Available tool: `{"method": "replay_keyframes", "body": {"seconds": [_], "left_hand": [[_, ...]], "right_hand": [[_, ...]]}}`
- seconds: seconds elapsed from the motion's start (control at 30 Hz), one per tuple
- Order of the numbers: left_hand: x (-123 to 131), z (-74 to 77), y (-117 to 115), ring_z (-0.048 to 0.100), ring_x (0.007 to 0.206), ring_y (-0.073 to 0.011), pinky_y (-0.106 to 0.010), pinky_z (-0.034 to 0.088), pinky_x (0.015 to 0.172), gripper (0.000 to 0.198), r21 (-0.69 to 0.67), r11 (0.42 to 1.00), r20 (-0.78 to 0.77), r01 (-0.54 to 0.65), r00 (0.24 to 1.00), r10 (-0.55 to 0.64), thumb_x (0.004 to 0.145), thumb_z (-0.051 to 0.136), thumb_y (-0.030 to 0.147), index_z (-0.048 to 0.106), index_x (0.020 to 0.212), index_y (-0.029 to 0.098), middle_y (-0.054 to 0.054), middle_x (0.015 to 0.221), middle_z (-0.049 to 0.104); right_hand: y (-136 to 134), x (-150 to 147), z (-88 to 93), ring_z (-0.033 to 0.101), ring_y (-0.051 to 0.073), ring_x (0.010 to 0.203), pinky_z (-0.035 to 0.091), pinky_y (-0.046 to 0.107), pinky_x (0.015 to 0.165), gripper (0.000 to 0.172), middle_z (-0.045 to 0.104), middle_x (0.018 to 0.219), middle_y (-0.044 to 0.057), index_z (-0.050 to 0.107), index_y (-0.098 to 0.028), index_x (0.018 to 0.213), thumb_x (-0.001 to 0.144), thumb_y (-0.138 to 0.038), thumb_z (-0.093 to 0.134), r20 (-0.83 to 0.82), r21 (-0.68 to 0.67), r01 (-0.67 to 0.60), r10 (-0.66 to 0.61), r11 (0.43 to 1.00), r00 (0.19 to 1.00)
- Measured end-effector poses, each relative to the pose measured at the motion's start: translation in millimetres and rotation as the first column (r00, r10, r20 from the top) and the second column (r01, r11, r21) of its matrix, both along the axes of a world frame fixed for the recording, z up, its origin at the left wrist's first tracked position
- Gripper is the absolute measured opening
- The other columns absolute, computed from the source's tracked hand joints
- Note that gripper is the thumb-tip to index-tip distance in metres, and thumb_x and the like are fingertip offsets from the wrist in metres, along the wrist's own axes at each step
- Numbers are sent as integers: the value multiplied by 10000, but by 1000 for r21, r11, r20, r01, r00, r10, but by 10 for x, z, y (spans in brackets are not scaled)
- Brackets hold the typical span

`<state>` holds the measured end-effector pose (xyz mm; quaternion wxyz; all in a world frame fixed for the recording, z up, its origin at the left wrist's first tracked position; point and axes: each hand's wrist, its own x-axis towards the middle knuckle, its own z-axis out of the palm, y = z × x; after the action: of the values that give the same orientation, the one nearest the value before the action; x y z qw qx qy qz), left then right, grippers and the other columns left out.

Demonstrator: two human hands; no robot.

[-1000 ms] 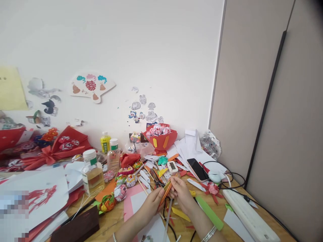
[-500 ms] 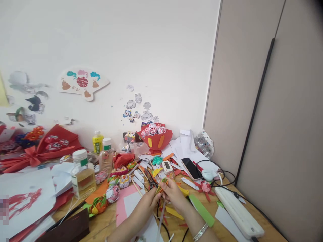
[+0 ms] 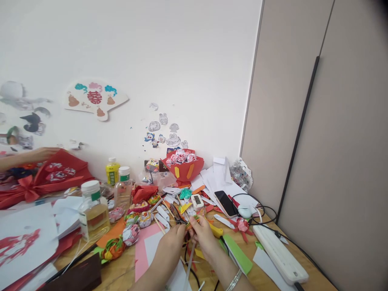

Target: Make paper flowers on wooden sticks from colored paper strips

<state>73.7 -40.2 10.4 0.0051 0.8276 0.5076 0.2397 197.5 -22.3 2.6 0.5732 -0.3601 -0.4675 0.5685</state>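
Both hands meet over the cluttered table, closed around a small folded paper flower (image 3: 193, 222) in orange, green and yellow. My left hand (image 3: 172, 242) grips it from the left; my right hand (image 3: 201, 234) pinches it from the right, so much of it is covered by fingers. A pale, thin stick (image 3: 189, 264) runs down from beneath the fingers; whether it joins the flower I cannot tell. Close to my right hand lie a yellow-handled tool (image 3: 216, 230), partly hidden, and a green strip (image 3: 238, 254). Pink paper (image 3: 142, 252) lies left of my left hand.
Another person's hand (image 3: 45, 153) reaches over a red-wrapped bouquet (image 3: 68, 165) at far left. Bottles (image 3: 94, 214), finished paper flowers (image 3: 112, 249), a red bouquet (image 3: 183, 169), a phone (image 3: 226, 203), cables and a power strip (image 3: 280, 252) surround the hands.
The view has shifted slightly right. Another person's hand has come in at the left, over the red bouquet. My left hand has turned, back up, and covers more of the flower.
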Motion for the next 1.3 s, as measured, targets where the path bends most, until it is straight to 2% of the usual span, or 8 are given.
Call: {"method": "replay_keyframes", "body": {"seconds": [0.17, 0.2, 0.27, 0.33, 0.4, 0.6, 1.0, 1.3], "left_hand": [[-57, 15, 82, 592, 733, -201, -288, 424, 666, 260, -105, 994, 261, -26, 964, 53, 860, 261, 181, 517, 814, 204, -68, 800, 647], [-70, 30, 100, 593, 735, -203, -291, 424, 671, 262, -118, 993, 336, -26, 940, 65, 873, 262, 234, 517, 818, 208, -67, 809, 650], [-90, 51, 135, 586, 720, -204, -289, 424, 663, 260, -137, 990, 454, -17, 887, 78, 870, 288, 329, 514, 807, 216, -53, 795, 646], [-99, 54, 168, 560, 664, -199, -281, 414, 619, 285, -159, 987, 516, -18, 851, 99, 846, 313, 415, 493, 740, 220, -28, 716, 614], [-100, 45, 197, 514, 600, -187, -273, 395, 572, 350, -179, 983, 547, -31, 827, 126, 812, 320, 514, 445, 658, 226, 1, 622, 547], [-108, 25, 248, 474, 588, -179, -274, 379, 571, 485, -186, 982, 627, -21, 767, 135, 735, 281, 686, 410, 625, 231, 24, 581, 465], [-75, -20, 230, 474, 631, -188, -278, 383, 614, 453, -179, 984, 635, -4, 764, 119, 762, 285, 648, 417, 665, 226, 8, 632, 472], [-89, -40, 240, 495, 651, -191, -273, 399, 620, 474, -209, 978, 670, 6, 729, 139, 762, 288, 648, 474, 721, 214, -11, 676, 537]], "right_hand": [[64, 282, 97, 503, 140, 541, 380, 254, 520, 388, 589, 678, 9, 531, -201, 933, 866, -535, 346, 403, 204, 82, -160, 975, 901], [87, 400, 129, 553, 163, 689, 402, 270, 619, 319, 624, 801, 36, 542, -200, 1014, 888, -434, 367, 528, 336, 149, -317, 930, 788], [126, 640, 183, 546, 204, 893, 378, 290, 744, 220, 636, 951, 67, 605, -196, 988, 866, -261, 434, 755, 493, 187, -525, 850, 394], [151, 830, 207, 541, 212, 903, 362, 285, 734, 220, 651, 940, 69, 663, -200, 901, 841, -160, 456, 878, 470, 185, -479, 863, 3], [166, 937, 197, 542, 220, 883, 349, 289, 707, 235, 662, 896, 84, 694, -190, 831, 822, -109, 473, 895, 447, 200, -431, 872, -120], [188, 997, 120, 525, 244, 930, 328, 311, 708, 235, 657, 895, 119, 708, -171, 829, 817, -89, 487, 889, 449, 216, -409, 867, -207], [265, 1013, 104, 570, 223, 873, 304, 320, 728, 223, 686, 878, 68, 671, -198, 901, 858, -123, 466, 848, 509, 151, -464, 847, -254], [118, 1152, 300, 543, 218, 796, 265, 325, 750, 181, 656, 749, 43, 626, -191, 710, 838, -118, 519, 676, 732, 144, -684, 666, -274]]}}
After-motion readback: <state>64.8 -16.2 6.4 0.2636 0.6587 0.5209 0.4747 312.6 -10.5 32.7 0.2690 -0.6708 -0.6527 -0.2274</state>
